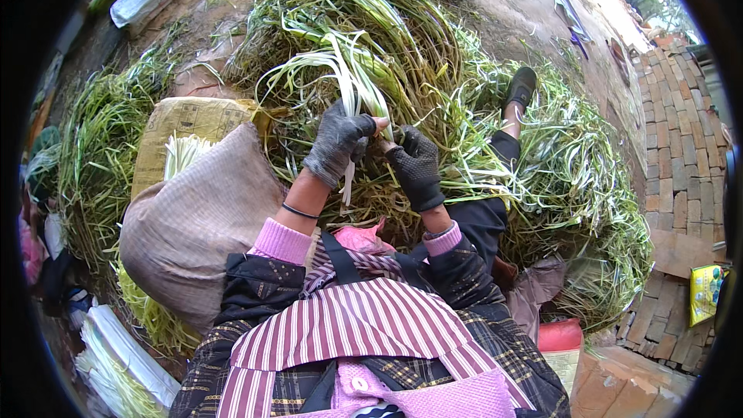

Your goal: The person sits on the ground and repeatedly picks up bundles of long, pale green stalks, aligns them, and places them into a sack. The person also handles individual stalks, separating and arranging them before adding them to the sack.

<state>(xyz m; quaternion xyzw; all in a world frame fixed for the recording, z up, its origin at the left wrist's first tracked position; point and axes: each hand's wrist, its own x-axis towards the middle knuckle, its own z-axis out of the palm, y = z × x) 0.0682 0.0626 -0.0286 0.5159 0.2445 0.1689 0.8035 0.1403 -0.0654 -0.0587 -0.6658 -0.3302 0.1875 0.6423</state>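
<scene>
My left hand (342, 142), in a grey fingerless glove, is closed around several pale leafy stalks (348, 84) whose green ends fan out above it. White stalk ends hang below that fist. Close on its right, my right hand (415, 162), in a dark dotted glove, has its fingertips at the same stalks; its fingers are partly hidden, so its grip is unclear. Beyond both hands lies a big heap of long green leafy stalks (400, 23). To the left, trimmed pale stalks (187, 152) stick out between a yellow sack (168, 116) and a brown cloth (197, 232).
Loose leaves (586, 157) are strewn on the right around my outstretched foot (521, 87). More greenery (98, 151) lies at the left. A white-wrapped bundle (130, 354) is at the lower left. Brick paving (679, 168) and a yellow packet (705, 296) are at the far right.
</scene>
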